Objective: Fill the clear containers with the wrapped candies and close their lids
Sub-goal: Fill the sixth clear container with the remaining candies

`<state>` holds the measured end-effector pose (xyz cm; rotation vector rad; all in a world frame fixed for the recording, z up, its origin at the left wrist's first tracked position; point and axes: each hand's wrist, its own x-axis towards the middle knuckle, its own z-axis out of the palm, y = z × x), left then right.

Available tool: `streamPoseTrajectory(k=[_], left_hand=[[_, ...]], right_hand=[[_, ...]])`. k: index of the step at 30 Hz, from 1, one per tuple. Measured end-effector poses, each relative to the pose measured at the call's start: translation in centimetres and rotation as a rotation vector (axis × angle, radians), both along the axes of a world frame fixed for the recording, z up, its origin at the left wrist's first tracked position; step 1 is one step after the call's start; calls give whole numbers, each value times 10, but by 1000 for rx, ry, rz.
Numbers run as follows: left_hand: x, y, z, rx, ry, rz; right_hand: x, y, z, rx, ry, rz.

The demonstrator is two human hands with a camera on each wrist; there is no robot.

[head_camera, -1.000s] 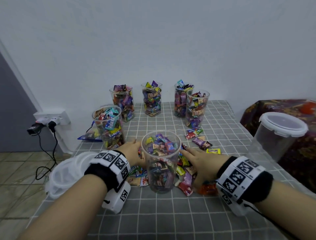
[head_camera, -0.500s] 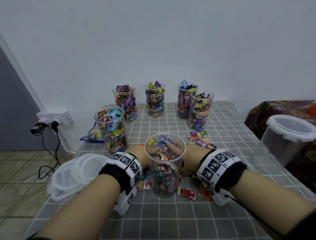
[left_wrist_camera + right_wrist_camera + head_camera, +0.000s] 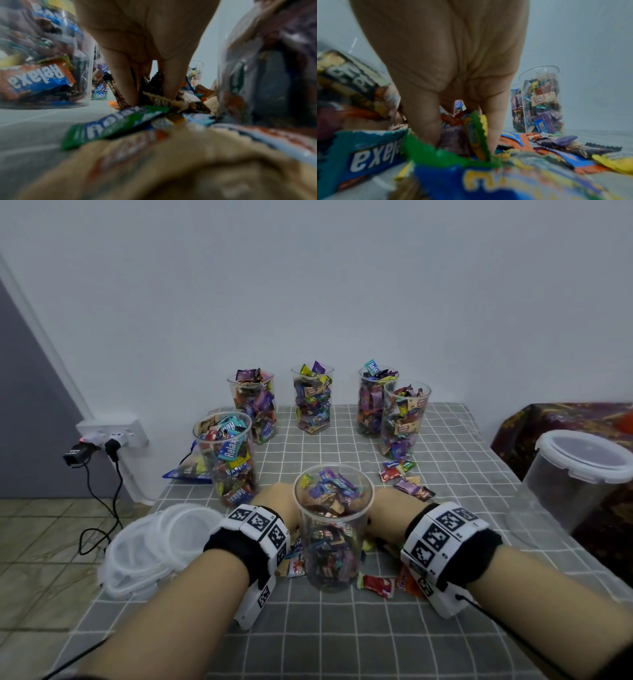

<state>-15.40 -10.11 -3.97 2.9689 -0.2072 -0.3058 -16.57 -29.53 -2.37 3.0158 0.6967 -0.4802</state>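
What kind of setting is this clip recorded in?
Probably a room in a home, not a shop or factory: a small table under a grey checked cloth, a plain white wall with a socket, a tiled floor, and patterned fabric alongside.

left forearm [image 3: 178, 604]: bare, no sleeve | left wrist: black cuff under white band [image 3: 260, 525] of square black-and-white coded tags; white camera block [image 3: 257, 604] below, one tag on it, thin black cable trailing near-left | right wrist: same black cuff, tagged white band [image 3: 442, 532], white block, thin black cable near-right
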Motion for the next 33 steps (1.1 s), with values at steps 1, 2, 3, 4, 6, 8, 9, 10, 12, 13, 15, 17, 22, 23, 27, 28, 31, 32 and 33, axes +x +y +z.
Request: streamPoseTrajectory(k=[1,2,3,4,6,8,9,10,12,13,15,17,22,23,27,28,31,32,33], left_hand=[[-4,-1,5,13,-1,7],[-4,-1,3,5,-18,1],[-6,-2,5,10,-35,-5],[-6,-2,5,17,-52,4],[-7,0,3,1,-86,33],[-7,1,3,-1,-133,43],[-7,2,2,-5,-149,51],[-7,3,3,-11,-164,55],[-10,2,5,-3,-178,59],[-11,1,7,4,-191,54],[-15,1,10,2,-231,21],[-18,0,12,-8,-241,17],[-21,1,14,-21,-260,6],[-21,1,15,-21,-259,7],[-22,1,16,-38,-256,16],[-23,1,16,-44,-259,14],[-23,0,17,-53,-263,13],[-24,0,17,-54,-262,15],[-24,-1,17,-54,-258,19]], right_hand=[[-2,-1,2,7,-2,-1],[-3,-2,4,13,-14,10],[-5,-4,7,17,-22,18],[-6,-6,8,23,-32,21],[-8,-10,11,60,-48,5],[-10,-13,12,89,-49,-29],[-10,-14,13,106,-49,-44],[-10,-15,14,130,-50,-54],[-12,-17,16,163,-48,-72],[-13,-17,16,172,-46,-79],[-14,-18,18,205,-46,-93],[-16,-19,20,246,-53,-100],[-18,-23,21,358,-119,-131],[-17,-24,21,396,-129,-149],[-16,-27,29,493,-186,-205],[-16,-28,32,522,-208,-216],[-19,-28,47,656,-272,-236],[-20,-27,53,702,-297,-234],[-22,-26,58,744,-326,-226]])
